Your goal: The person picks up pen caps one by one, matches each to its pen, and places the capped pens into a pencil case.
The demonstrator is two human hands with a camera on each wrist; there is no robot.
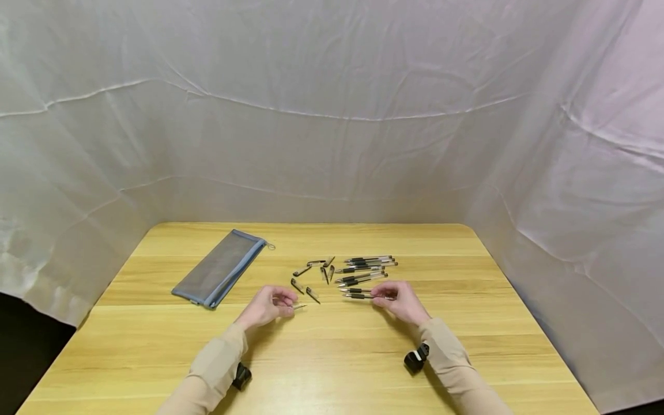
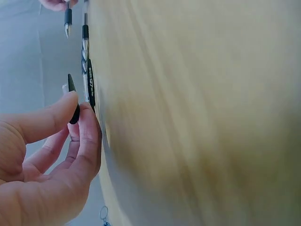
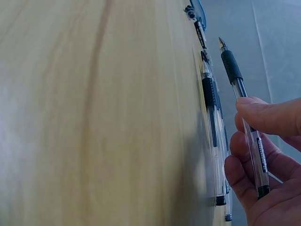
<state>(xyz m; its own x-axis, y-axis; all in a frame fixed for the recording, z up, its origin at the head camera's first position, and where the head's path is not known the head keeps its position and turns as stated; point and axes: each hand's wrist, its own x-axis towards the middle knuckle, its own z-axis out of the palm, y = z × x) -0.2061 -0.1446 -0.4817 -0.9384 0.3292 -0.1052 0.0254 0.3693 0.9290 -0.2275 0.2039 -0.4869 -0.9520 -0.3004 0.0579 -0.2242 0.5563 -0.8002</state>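
Observation:
Between thumb and fingertips, my left hand pinches a pen cap, its dark clip showing in the left wrist view. My right hand holds an uncapped gel pen with a clear barrel, black grip and bare metal tip; the tip points towards the left hand. The pen and the cap are apart. Just beyond the right hand lie several uncapped pens, roughly side by side with their tips to the left. Several loose caps with black clips are scattered past the left hand.
A grey mesh zip pouch with blue edging lies flat on the wooden table at the left. Pale fabric curtains enclose the table at the back and sides.

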